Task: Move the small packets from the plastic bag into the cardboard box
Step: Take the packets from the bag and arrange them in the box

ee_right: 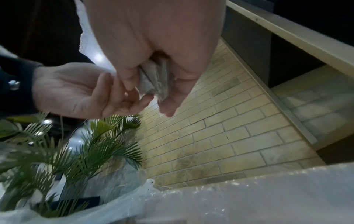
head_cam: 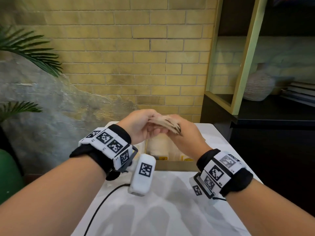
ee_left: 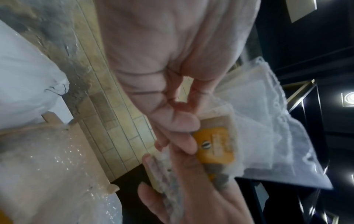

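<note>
Brick wall ahead, pinching a clear packet (head_cam: pixel 162 122) between left hand (head_cam: pixel 140 128) and right hand (head_cam: pixel 186 135), gripping both ends, holding it right over the box (head_cam: pixel 170 165) below, probably for dropping in.
</note>
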Tool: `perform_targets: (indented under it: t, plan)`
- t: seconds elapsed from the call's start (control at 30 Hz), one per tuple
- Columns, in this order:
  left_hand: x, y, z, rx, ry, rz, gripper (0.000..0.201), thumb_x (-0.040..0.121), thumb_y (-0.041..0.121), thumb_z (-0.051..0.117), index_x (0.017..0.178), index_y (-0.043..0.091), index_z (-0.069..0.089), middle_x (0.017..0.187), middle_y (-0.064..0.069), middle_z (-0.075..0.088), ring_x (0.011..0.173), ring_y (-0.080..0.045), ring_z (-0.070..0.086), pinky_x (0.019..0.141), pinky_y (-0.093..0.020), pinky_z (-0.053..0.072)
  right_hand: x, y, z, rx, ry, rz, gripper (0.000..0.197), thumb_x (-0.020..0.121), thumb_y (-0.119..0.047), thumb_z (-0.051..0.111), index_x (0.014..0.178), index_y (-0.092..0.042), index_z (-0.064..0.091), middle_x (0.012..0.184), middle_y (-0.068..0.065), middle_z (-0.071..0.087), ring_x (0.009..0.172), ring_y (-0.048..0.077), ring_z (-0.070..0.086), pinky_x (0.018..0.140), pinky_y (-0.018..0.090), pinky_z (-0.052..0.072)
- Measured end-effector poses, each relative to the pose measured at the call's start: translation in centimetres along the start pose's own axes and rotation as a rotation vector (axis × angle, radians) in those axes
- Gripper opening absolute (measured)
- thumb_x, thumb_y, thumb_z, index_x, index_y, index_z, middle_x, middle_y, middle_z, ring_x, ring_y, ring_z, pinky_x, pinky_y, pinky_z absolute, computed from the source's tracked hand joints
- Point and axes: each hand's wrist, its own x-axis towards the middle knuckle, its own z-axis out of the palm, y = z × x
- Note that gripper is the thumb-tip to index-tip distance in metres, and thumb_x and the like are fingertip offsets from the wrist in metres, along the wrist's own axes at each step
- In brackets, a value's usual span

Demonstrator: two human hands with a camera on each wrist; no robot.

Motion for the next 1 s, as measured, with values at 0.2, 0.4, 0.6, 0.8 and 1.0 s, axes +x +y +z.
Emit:
perform_targets:
  t: [0.2, 0.4, 0.6, 0.8, 1.0]
  plan:
    - [0.9, -1.4, 0.7, 0.016, 0.077, -0.013, 0.040, 0.096, 0.040, 0.045, 0.070, 0.010, 0.050, 0.075, -0.012, 0.061, 0.057, -0.017, 0.066, 0.045, -0.017, 0.051, -0.2, 0.2, -1.6, 0.455, -0.071, 0.346, 0.014, 0.092, -0.019, 0.056, 0.102, -0.012, 0.062, 0.083, 0.000, 0.068, 0.066, 0.014, 0.066, 0.058, 0.027, 0.052]
    - [0.9, -2.1, 2.1, 0.157, 0.088, 0.009, 0.029, 0.091, 0.038, 0.055, 0.087, 0.010, 0.056, 0.085, -0.005, 0.059, 0.072, -0.016, 0.061, 0.055, -0.019, 0.052, -0.3, 0.7, -2.2, 0.538, -0.093, 0.444, 0.010, 0.091, -0.021, 0.056, 0.099, -0.016, 0.060, 0.081, 0.001, 0.069, 0.062, 0.014, 0.068, 0.053, 0.021, 0.052]
    - [1.8, -3.0, 2.0, 0.468, 0.237, 0.325, 0.030, 0.076, 0.023, 0.076, 0.094, 0.019, 0.053, 0.086, 0.005, 0.050, 0.079, -0.012, 0.050, 0.071, -0.025, 0.044, -0.5, 1.0, -2.5, 0.540, -0.166, 0.461, 0.007, 0.086, -0.023, 0.065, 0.090, -0.020, 0.061, 0.077, 0.001, 0.069, 0.062, 0.012, 0.068, 0.055, 0.022, 0.051]
    - [2.0, -3.3, 1.9, 0.438, 0.220, 0.447, 0.019, 0.080, 0.007, 0.071, 0.073, 0.019, 0.059, 0.071, 0.005, 0.055, 0.061, -0.003, 0.051, 0.054, -0.008, 0.041, -1.0, 1.0, -2.7, 0.667, -0.157, 0.458, 0.027, 0.084, -0.037, 0.065, 0.103, -0.020, 0.062, 0.090, 0.004, 0.071, 0.066, 0.015, 0.069, 0.052, 0.019, 0.049]
    - [2.1, -3.4, 1.3, 0.297, 0.185, 0.404, 0.012, 0.085, -0.001, 0.062, 0.079, 0.010, 0.062, 0.062, 0.001, 0.056, 0.034, 0.005, 0.045, 0.040, -0.006, 0.034, -0.9, 1.8, -3.1, 0.739, 0.011, 0.536, 0.021, 0.092, -0.025, 0.056, 0.111, -0.015, 0.058, 0.105, 0.011, 0.069, 0.060, 0.019, 0.066, 0.042, 0.019, 0.045]
